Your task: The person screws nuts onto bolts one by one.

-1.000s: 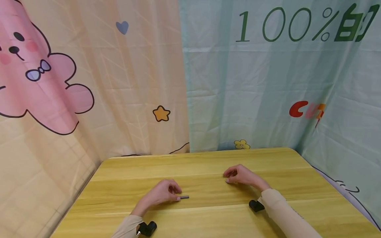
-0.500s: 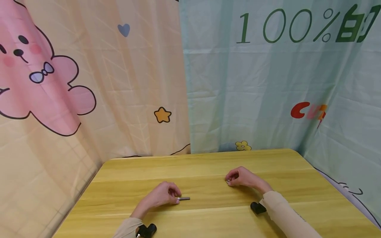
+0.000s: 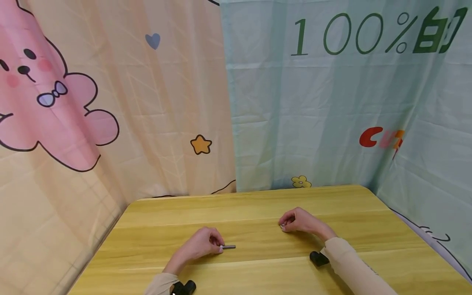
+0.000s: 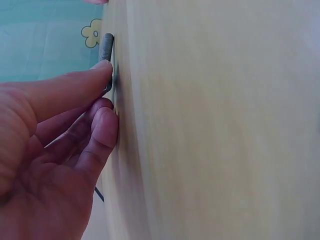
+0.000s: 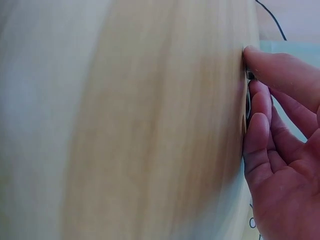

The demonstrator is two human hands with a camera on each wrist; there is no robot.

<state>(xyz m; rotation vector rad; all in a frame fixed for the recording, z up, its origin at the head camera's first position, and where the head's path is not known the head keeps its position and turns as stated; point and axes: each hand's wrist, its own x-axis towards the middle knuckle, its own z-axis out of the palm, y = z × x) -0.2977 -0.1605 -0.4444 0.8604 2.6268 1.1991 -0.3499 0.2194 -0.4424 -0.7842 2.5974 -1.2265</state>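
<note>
In the head view my left hand [image 3: 203, 243] pinches one end of a grey metal bolt [image 3: 229, 246], which points right, lying level close over the wooden table. The left wrist view shows the bolt's threaded shank [image 4: 106, 46] sticking out past the thumb; fingers cover its other end. Farther right and a little farther back, my right hand [image 3: 300, 219] pinches a small silvery nut-like piece [image 3: 282, 225] between thumb and fingertips, down at the tabletop. Only a dark sliver of that piece [image 5: 250, 75] shows in the right wrist view, the rest being hidden by the fingers.
The wooden table [image 3: 258, 270] has rounded far corners. Printed curtains [image 3: 177, 102] hang behind it and at both sides. A black wrist camera [image 3: 184, 287] sits at the left cuff and another black wrist camera [image 3: 318, 259] at the right cuff.
The right thumb and fingers have come together on the small silvery piece. The left hand keeps its pinch on the bolt, nearly in place. The head view has shifted slightly.
</note>
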